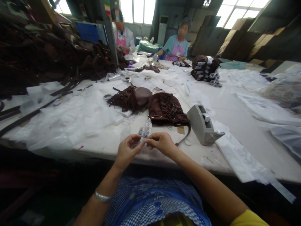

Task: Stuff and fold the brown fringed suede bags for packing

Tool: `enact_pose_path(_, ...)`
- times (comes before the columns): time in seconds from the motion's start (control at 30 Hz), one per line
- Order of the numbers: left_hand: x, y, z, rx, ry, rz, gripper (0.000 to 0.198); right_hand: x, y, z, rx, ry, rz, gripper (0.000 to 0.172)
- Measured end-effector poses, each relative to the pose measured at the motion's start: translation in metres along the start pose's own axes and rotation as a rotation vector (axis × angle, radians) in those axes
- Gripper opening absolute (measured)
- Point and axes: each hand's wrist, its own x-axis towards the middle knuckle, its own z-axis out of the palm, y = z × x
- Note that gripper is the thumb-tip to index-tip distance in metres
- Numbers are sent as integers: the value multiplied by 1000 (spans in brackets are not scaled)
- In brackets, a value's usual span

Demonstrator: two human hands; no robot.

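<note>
The left hand (128, 150) and right hand (162, 144), fingertips nearly meeting, pinched the lower end of crumpled, pale wrapping (146, 127) above the near edge of the table (225, 97). The wrapping adjoined the near left corner of a brown fringed bag (162, 108), which lay just beyond the hands. A second brown bag (142, 95) lay to its left; a grey tape dispenser (196, 125) stood at its right.
</note>
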Motion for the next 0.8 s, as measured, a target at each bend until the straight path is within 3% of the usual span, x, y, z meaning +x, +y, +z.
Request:
enact_pose_path(0.13, 0, 1, -2, -53, 5, -42, 42, -4, -2, 1, 84, -58, -23, 18)
enact_pose_path(0.6, 1, -3, -5, -21, 9, -66, 47, -13, -6, 27, 15, 173, 26, 18)
enact_pose_path(0.8, 3, -3, -7, -9, 36, -94, 53, -12, -4, 31, -123, 221, -46, 18)
